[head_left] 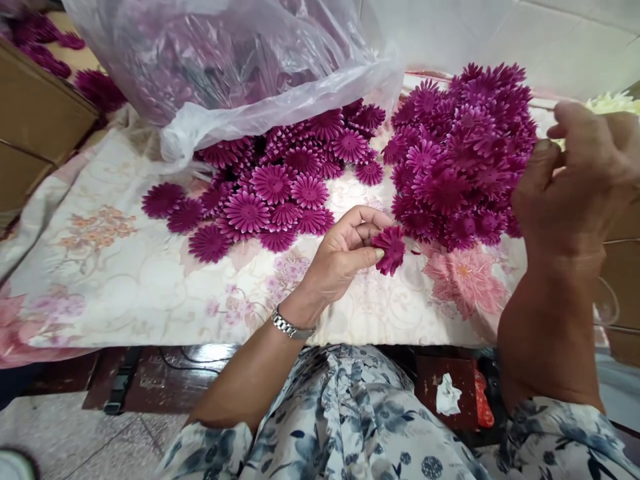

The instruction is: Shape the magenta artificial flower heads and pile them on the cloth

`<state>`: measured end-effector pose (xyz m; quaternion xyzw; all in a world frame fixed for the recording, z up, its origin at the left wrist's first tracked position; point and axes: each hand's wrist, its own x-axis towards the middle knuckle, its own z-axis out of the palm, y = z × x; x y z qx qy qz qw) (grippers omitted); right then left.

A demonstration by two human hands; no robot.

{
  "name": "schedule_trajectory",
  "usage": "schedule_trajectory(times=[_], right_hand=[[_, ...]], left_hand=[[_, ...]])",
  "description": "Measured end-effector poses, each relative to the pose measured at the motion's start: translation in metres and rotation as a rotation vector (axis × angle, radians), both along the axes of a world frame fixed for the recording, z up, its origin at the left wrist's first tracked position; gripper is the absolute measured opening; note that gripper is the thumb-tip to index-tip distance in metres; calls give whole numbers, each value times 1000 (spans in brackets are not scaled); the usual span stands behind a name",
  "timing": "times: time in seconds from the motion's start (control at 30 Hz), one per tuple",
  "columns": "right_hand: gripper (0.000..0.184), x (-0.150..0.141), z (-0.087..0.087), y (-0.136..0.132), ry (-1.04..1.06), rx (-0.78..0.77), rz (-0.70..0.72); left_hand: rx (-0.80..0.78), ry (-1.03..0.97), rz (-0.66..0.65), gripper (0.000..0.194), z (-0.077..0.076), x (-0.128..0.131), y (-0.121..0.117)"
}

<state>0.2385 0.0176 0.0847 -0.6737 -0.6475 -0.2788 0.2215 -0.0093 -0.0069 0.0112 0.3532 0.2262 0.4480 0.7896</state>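
Observation:
My left hand (pixel 345 250) pinches a magenta fabric flower head (pixel 389 251) between thumb and fingers, just above the cloth. My right hand (pixel 575 160) is raised at the far right, slightly blurred, with its fingers curled and the thumb near the index finger. What it holds, if anything, I cannot make out. Beyond my left hand lies a loose spread of flat magenta petal discs (pixel 273 200). A tall heap of fuller magenta flower heads (pixel 460 157) stands between my hands, close to my right wrist.
A clear plastic bag (pixel 225 67) lies over the back of the petal discs. The table has a floral cloth (pixel 150 293). Cardboard boxes (pixel 43 127) stand at the left, with more magenta pieces (pixel 97 87) behind. Pale yellow pieces (pixel 613 103) show at the right, near a tiled wall (pixel 500 33).

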Motion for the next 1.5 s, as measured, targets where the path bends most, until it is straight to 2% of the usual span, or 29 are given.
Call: schedule_trajectory(times=[0.07, 0.1, 0.17, 0.23, 0.4, 0.53, 0.67, 0.83, 1.03, 1.1, 1.2, 1.33, 1.5], right_hand=[[23, -22, -9, -14, 41, 101, 206], [15, -35, -15, -21, 106, 72, 372], [3, -59, -27, -33, 285, -168, 735], [3, -76, -40, -39, 367, -293, 869], [3, -85, -58, -42, 296, -207, 839], [10, -86, -63, -43, 229, -130, 829], [14, -90, -64, -44, 214, -97, 811], [12, -88, -60, -46, 471, -234, 758], [5, -79, -70, -48, 1043, -471, 779], [3, -78, -75, -47, 1101, -511, 793], [1, -79, -77, -47, 1077, -522, 803], [2, -81, -79, -47, 1024, -541, 837], [6, -81, -83, -48, 1163, -591, 864]], left_hand=[[-13, 18, 36, 29, 1, 1, -1], [-16, 26, 54, 29, 1, 1, -1], [-13, 38, 74, 30, 1, 1, -2], [3, 48, 78, 29, 0, 1, -2], [104, 61, 79, 29, -6, 2, -2], [211, 142, 102, 39, -9, 2, -2], [263, 179, 112, 40, -8, 2, -3], [87, 84, 54, 38, -7, 3, -1], [-44, 56, 104, 32, -7, 5, 4], [-34, 94, 108, 30, -7, 5, 3], [23, 160, 94, 28, -7, 5, 0], [143, 279, 170, 23, -10, 8, 0], [291, 398, 208, 19, -13, 8, 2]])
